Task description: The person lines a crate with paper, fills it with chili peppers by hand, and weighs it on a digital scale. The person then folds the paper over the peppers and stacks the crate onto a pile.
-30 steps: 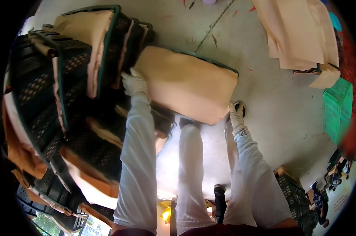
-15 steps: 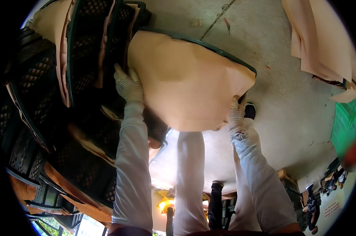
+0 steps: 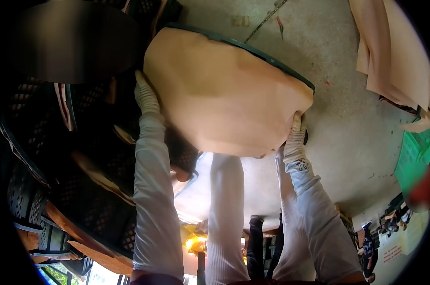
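Observation:
A dark green crate (image 3: 271, 61) covered with brown paper (image 3: 224, 95) is held in front of me, its rim showing along the far edge. My left hand (image 3: 146, 95), in a pale ribbed glove, is closed on the crate's left side, with part of the fingers hidden behind it. At the near right corner my right hand (image 3: 295, 135), gloved too, grips the crate with the thumb over the paper. What lies inside under the paper is hidden.
Stacked dark crates (image 3: 30, 114) with paper edges rise on my left. A dark blurred shape (image 3: 77, 42) covers the upper left. More brown paper (image 3: 395, 52) lies at the right, above a green crate (image 3: 412, 152). People (image 3: 369, 251) are at the far lower right.
The paper-covered crate looks slightly larger and its left end has shifted up and left, both hands moving with it. A dark blurred shape has come into the upper left.

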`<state>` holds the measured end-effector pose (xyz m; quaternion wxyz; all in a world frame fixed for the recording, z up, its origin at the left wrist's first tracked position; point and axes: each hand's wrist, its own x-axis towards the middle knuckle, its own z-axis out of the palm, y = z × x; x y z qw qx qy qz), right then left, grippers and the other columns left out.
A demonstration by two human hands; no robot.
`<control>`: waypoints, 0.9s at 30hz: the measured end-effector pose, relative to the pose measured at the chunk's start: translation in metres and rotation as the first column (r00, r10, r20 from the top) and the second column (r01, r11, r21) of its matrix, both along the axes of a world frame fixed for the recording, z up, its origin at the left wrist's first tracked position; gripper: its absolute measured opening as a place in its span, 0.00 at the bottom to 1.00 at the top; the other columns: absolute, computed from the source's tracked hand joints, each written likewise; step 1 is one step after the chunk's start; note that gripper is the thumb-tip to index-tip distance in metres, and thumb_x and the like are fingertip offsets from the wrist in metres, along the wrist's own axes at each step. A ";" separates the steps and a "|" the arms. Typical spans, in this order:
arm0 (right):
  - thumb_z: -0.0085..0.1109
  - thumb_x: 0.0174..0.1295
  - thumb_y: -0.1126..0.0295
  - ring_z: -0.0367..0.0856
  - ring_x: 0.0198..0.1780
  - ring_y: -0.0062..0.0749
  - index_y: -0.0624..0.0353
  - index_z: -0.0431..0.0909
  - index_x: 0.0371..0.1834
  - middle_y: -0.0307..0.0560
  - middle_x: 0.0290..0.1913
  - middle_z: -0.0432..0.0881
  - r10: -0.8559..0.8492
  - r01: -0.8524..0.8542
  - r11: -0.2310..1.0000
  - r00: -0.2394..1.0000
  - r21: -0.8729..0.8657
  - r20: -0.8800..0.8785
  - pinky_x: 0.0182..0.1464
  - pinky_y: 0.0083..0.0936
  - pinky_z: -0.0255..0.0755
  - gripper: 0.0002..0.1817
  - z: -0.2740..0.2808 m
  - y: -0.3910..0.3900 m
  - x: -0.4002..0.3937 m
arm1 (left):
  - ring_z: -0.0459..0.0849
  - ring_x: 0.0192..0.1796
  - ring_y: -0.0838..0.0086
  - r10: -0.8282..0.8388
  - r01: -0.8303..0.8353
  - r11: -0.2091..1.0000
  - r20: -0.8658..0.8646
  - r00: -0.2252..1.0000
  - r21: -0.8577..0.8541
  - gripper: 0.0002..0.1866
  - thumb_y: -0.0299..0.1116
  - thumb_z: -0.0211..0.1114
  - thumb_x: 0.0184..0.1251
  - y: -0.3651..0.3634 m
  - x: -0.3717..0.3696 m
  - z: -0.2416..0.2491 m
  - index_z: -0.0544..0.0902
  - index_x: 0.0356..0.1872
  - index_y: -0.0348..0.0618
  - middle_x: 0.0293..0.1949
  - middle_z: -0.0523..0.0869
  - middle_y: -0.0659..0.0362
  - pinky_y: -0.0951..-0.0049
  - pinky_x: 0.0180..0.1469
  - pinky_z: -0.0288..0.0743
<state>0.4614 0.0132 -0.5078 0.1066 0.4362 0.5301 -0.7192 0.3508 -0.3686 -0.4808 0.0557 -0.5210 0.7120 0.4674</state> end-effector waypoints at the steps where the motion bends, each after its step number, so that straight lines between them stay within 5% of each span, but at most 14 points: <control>1: 0.58 0.64 0.45 0.76 0.57 0.42 0.56 0.62 0.66 0.51 0.61 0.73 0.071 -0.068 0.987 0.997 -0.146 0.014 0.55 0.38 0.76 0.35 0.013 -0.003 -0.009 | 0.76 0.60 0.57 -0.081 0.084 0.996 0.077 0.994 -0.035 0.43 0.68 0.54 0.62 0.005 -0.002 0.005 0.75 0.60 0.34 0.56 0.79 0.46 0.64 0.62 0.68; 3: 0.59 0.63 0.51 0.75 0.52 0.40 0.57 0.66 0.58 0.48 0.53 0.74 0.228 -0.230 0.973 0.972 0.033 0.055 0.52 0.37 0.74 0.28 -0.007 -0.011 -0.003 | 0.67 0.67 0.47 -0.315 0.459 0.802 0.384 0.868 -0.381 0.50 0.67 0.57 0.60 -0.029 0.025 -0.039 0.62 0.68 0.29 0.64 0.70 0.36 0.57 0.68 0.63; 4: 0.60 0.63 0.54 0.75 0.49 0.38 0.57 0.68 0.54 0.47 0.49 0.75 0.299 -0.309 0.932 0.951 0.191 0.082 0.51 0.36 0.74 0.24 -0.017 -0.009 0.001 | 0.69 0.66 0.50 -0.189 0.187 0.974 -0.005 0.982 -0.124 0.47 0.62 0.60 0.62 -0.025 0.034 -0.051 0.62 0.68 0.28 0.64 0.70 0.38 0.59 0.67 0.64; 7: 0.62 0.61 0.62 0.74 0.41 0.35 0.58 0.74 0.42 0.43 0.37 0.76 0.244 -0.282 0.805 0.959 0.522 0.142 0.46 0.33 0.72 0.14 -0.016 -0.007 -0.010 | 0.69 0.67 0.58 -0.124 0.128 0.991 0.096 0.988 -0.030 0.49 0.67 0.61 0.58 0.026 0.007 -0.018 0.63 0.70 0.37 0.67 0.68 0.46 0.62 0.63 0.69; 8: 0.50 0.69 0.66 0.72 0.55 0.39 0.60 0.70 0.56 0.53 0.51 0.74 0.280 -0.305 0.947 0.937 0.101 0.208 0.58 0.32 0.71 0.15 0.019 0.013 -0.014 | 0.68 0.67 0.61 -0.085 0.086 0.996 0.125 0.989 -0.004 0.50 0.69 0.61 0.57 0.038 0.001 0.019 0.63 0.71 0.40 0.68 0.68 0.49 0.63 0.62 0.71; 9: 0.50 0.69 0.66 0.72 0.55 0.39 0.60 0.70 0.56 0.53 0.51 0.74 0.275 -0.301 0.947 0.941 0.115 0.196 0.58 0.32 0.71 0.15 0.030 0.011 -0.020 | 0.72 0.64 0.62 -0.149 0.177 0.976 0.207 0.967 -0.124 0.50 0.69 0.59 0.58 -0.021 0.019 -0.027 0.64 0.70 0.38 0.64 0.72 0.49 0.65 0.61 0.71; 11: 0.57 0.66 0.61 0.71 0.56 0.38 0.62 0.68 0.60 0.51 0.53 0.74 0.170 -0.224 0.956 0.948 0.186 0.271 0.61 0.30 0.67 0.24 0.034 -0.005 -0.028 | 0.74 0.61 0.64 -0.172 0.133 0.964 0.157 0.973 0.228 0.48 0.69 0.58 0.59 -0.050 0.011 -0.035 0.67 0.68 0.36 0.60 0.76 0.50 0.68 0.59 0.72; 15: 0.60 0.61 0.54 0.72 0.56 0.42 0.55 0.66 0.64 0.55 0.55 0.73 0.246 -0.267 0.926 0.963 0.267 0.112 0.57 0.35 0.68 0.31 0.011 0.016 -0.045 | 0.75 0.59 0.66 -0.054 0.025 0.929 0.069 0.996 0.369 0.44 0.67 0.57 0.62 -0.033 0.023 -0.019 0.70 0.67 0.37 0.60 0.77 0.55 0.70 0.60 0.70; 17: 0.58 0.60 0.47 0.69 0.64 0.52 0.56 0.62 0.69 0.61 0.61 0.71 0.327 -0.394 0.739 0.919 0.546 0.221 0.64 0.39 0.65 0.38 -0.005 0.027 -0.062 | 0.65 0.69 0.69 -0.084 0.087 0.876 -0.028 0.996 0.475 0.44 0.68 0.53 0.64 -0.083 0.053 -0.078 0.64 0.72 0.45 0.70 0.67 0.60 0.73 0.69 0.59; 19: 0.58 0.60 0.44 0.65 0.67 0.56 0.56 0.60 0.71 0.64 0.64 0.68 0.356 -0.441 0.745 0.898 0.502 0.261 0.66 0.41 0.62 0.41 0.013 0.041 -0.094 | 0.61 0.72 0.65 -0.152 0.160 0.921 -0.051 0.987 0.355 0.47 0.71 0.49 0.63 -0.051 0.051 -0.052 0.62 0.73 0.45 0.72 0.64 0.56 0.68 0.73 0.53; 21: 0.57 0.59 0.42 0.62 0.70 0.60 0.56 0.58 0.73 0.67 0.67 0.65 0.386 -0.488 0.740 0.872 0.463 0.302 0.69 0.43 0.60 0.44 0.019 0.053 -0.107 | 0.58 0.74 0.60 0.344 -0.244 0.852 -0.143 0.928 0.463 0.49 0.72 0.46 0.63 0.019 0.010 0.020 0.61 0.72 0.39 0.73 0.62 0.53 0.61 0.74 0.50; 23: 0.57 0.58 0.41 0.61 0.70 0.60 0.56 0.57 0.73 0.67 0.68 0.63 0.334 -0.359 0.911 0.931 0.202 0.148 0.70 0.43 0.58 0.45 0.018 0.060 -0.111 | 0.56 0.75 0.58 0.449 -0.285 0.811 -0.230 0.864 0.511 0.50 0.74 0.43 0.63 0.038 -0.017 0.048 0.57 0.73 0.40 0.74 0.59 0.52 0.54 0.74 0.49; 25: 0.56 0.62 0.44 0.52 0.76 0.50 0.58 0.52 0.76 0.59 0.75 0.56 0.384 -0.438 0.873 0.888 0.212 0.253 0.75 0.39 0.48 0.45 0.042 0.056 -0.116 | 0.58 0.74 0.60 0.412 -0.153 0.737 -0.258 0.874 0.659 0.46 0.68 0.51 0.65 0.030 -0.027 0.033 0.57 0.74 0.45 0.73 0.61 0.53 0.56 0.74 0.52; 27: 0.59 0.58 0.41 0.58 0.72 0.57 0.63 0.53 0.74 0.65 0.71 0.60 0.470 -0.543 0.670 0.838 0.506 0.277 0.72 0.42 0.54 0.49 0.055 0.054 -0.114 | 0.57 0.73 0.62 -0.078 0.132 0.958 -0.211 0.974 0.253 0.45 0.58 0.63 0.64 0.069 -0.026 0.040 0.54 0.76 0.52 0.74 0.58 0.55 0.59 0.74 0.52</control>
